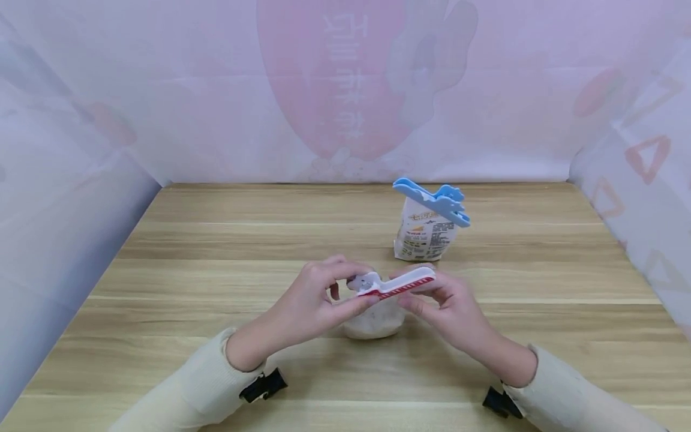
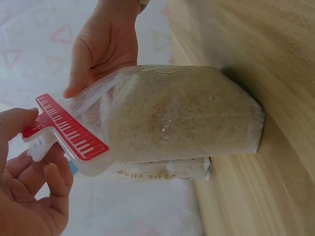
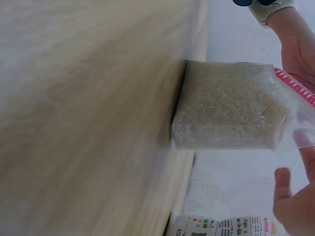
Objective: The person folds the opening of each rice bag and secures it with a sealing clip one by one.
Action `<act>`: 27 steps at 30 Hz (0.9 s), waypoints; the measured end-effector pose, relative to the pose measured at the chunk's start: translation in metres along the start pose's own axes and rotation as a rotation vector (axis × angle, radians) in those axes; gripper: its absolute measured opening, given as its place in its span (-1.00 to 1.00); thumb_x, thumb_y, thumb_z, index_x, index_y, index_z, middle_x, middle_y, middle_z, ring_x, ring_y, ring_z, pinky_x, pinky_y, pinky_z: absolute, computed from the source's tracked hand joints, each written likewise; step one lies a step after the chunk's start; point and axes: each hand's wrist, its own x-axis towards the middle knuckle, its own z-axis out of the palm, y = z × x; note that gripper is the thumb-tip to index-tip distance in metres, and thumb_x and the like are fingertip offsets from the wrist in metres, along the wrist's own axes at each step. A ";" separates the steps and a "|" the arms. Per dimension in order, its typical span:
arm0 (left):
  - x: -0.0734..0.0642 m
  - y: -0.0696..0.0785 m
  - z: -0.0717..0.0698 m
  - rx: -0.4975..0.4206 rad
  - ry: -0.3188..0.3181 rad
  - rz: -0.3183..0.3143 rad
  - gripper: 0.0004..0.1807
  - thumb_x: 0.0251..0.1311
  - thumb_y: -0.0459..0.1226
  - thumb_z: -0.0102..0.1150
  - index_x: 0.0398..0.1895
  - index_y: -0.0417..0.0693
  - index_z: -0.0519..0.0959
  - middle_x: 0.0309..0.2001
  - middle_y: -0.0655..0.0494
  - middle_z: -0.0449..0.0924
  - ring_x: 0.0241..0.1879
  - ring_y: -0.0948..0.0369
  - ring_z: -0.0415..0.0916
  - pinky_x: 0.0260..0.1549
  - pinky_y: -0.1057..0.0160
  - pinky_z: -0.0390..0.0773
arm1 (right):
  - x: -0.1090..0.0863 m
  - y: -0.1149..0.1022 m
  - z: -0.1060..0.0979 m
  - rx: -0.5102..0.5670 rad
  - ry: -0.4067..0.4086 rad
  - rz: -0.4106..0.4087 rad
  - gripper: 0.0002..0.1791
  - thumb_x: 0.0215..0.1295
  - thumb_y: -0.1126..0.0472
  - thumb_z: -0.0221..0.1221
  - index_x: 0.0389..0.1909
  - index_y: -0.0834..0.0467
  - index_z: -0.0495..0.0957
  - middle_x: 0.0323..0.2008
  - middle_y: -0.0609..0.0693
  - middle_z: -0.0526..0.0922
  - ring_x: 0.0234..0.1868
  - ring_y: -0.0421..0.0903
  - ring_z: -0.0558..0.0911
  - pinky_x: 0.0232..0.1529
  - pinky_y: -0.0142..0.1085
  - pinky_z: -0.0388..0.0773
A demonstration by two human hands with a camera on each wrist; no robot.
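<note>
A clear plastic bag of rice-like grains (image 2: 182, 113) stands on the table, its loose top reaching up between the two hands. My left hand (image 1: 313, 300) pinches the handle of a red-and-white bag clip (image 2: 69, 125), thumb on the red side and fingers on the white. The clip's long bar lies across the top of the bag. At the bag's other side is my right hand (image 1: 450, 303), its thumb and fingers apart near the bar's far end. A fingertip of it shows through the clear plastic in the right wrist view.
Farther back stands a white printed packet (image 1: 423, 237) with a blue clip (image 1: 434, 201) across its top. Light printed cloth (image 1: 216, 96) walls the wooden table (image 1: 216, 240) at the back and sides.
</note>
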 end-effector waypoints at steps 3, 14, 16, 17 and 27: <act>-0.004 -0.002 0.000 0.029 -0.010 -0.031 -0.68 0.11 -0.25 0.44 -0.04 -0.02 0.70 -0.19 0.15 0.65 -0.18 0.26 0.52 -0.34 0.29 0.57 | -0.002 0.001 -0.003 -0.075 -0.073 0.033 -0.56 0.23 0.36 0.32 0.15 0.15 0.57 0.16 -0.05 0.63 0.17 -0.31 0.55 0.14 -0.34 0.56; -0.026 -0.023 -0.005 0.139 -0.112 -0.103 -0.42 0.09 -0.10 0.46 0.21 0.03 0.54 0.18 0.16 0.60 0.23 0.14 0.48 0.21 -0.03 0.51 | -0.007 0.006 -0.008 -0.083 -0.204 0.197 -0.36 0.14 0.24 0.41 0.27 0.14 0.46 0.33 0.13 0.45 0.29 -0.18 0.43 0.12 -0.01 0.60; -0.029 -0.028 -0.006 0.138 -0.154 -0.140 -0.38 0.10 -0.08 0.46 0.23 0.00 0.51 0.21 0.12 0.58 0.24 0.10 0.49 0.20 -0.04 0.52 | -0.007 0.007 -0.009 -0.074 -0.226 0.249 -0.36 0.13 0.22 0.43 0.26 0.17 0.47 0.30 0.16 0.47 0.30 -0.02 0.43 0.15 0.03 0.59; -0.031 -0.030 -0.006 0.129 -0.176 -0.169 -0.36 0.11 -0.06 0.45 0.25 -0.01 0.50 0.22 0.11 0.57 0.23 0.09 0.50 0.18 -0.05 0.54 | -0.008 0.007 -0.010 -0.073 -0.235 0.278 -0.37 0.13 0.20 0.43 0.24 0.18 0.48 0.28 0.16 0.48 0.30 0.06 0.43 0.16 0.03 0.59; -0.039 -0.049 0.006 -0.035 -0.290 -0.265 -0.31 0.09 -0.12 0.46 0.29 -0.07 0.45 0.18 -0.01 0.62 0.04 0.06 0.65 -0.05 0.18 0.68 | -0.010 0.015 -0.009 -0.025 -0.325 0.405 -0.43 0.16 0.27 0.40 0.17 0.33 0.46 0.20 0.29 0.49 0.13 0.21 0.62 0.07 -0.23 0.65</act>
